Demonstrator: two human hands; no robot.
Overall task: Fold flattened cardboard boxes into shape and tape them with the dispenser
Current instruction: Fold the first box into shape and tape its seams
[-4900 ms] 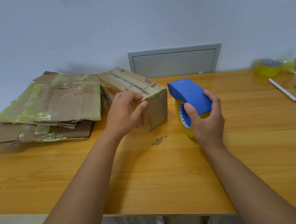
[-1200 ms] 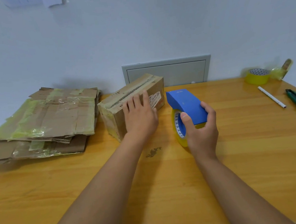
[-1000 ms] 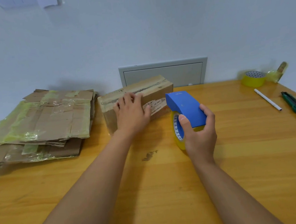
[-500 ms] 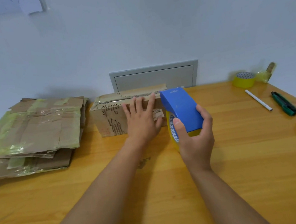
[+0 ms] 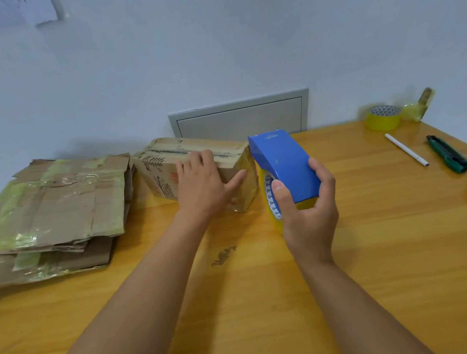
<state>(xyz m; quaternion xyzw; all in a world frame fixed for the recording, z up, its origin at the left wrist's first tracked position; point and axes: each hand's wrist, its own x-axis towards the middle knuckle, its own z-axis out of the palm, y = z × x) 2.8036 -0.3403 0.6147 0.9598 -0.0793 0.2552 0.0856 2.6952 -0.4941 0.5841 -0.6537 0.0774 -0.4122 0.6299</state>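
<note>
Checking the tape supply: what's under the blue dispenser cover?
A yellow tape roll sits under the blue dispenser, its printed core showing at the side. The right hand and the cover hide the rest, including any cutter.

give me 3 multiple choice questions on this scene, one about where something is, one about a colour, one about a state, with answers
1. Where does the stack of flattened cardboard lie relative to the folded box?
A. to its left
B. on top of it
C. to its right

2. What colour is the tape dispenser's housing?
A. red
B. blue
C. white

3. What is the right hand doing?
A. resting flat on the table
B. holding the white pen
C. gripping the tape dispenser

Answers:
1. A, the stack lies at the table's left end, beside the box.
2. B, the housing is blue over a yellow roll.
3. C, thumb and fingers curl round the dispenser, while the left hand rests with straight fingers on the box.
</note>
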